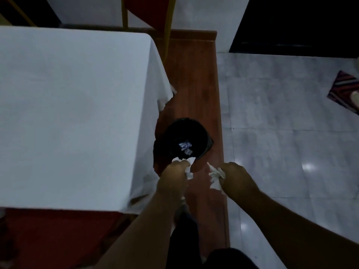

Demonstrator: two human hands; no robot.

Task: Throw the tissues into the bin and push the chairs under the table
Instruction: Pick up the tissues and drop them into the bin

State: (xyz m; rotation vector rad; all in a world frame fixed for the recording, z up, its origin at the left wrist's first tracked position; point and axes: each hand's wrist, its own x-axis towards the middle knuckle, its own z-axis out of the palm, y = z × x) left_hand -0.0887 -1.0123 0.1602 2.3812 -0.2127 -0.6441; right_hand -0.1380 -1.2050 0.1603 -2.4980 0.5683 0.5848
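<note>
A black bin point(202, 133) with a dark liner stands on the reddish wooden floor strip beside the table's right edge; a few pale scraps lie inside it. My left hand point(172, 179) hovers at the bin's near rim, closed on a crumpled white tissue point(189, 172) that pokes out to its right. My right hand point(236, 176) is just right of it, over the wood strip, gripping another crumpled white tissue point(215, 176). A chair with a red seat and yellow frame point(167, 26) stands at the table's far right corner, only partly in view.
The table with a white cloth point(68, 113) fills the left side. Grey glossy tiles point(281, 123) spread to the right. A dark doorway point(301, 26) is at the top right, a striped mat point(343, 90) at the right edge. A red surface point(48, 239) lies below the table's near edge.
</note>
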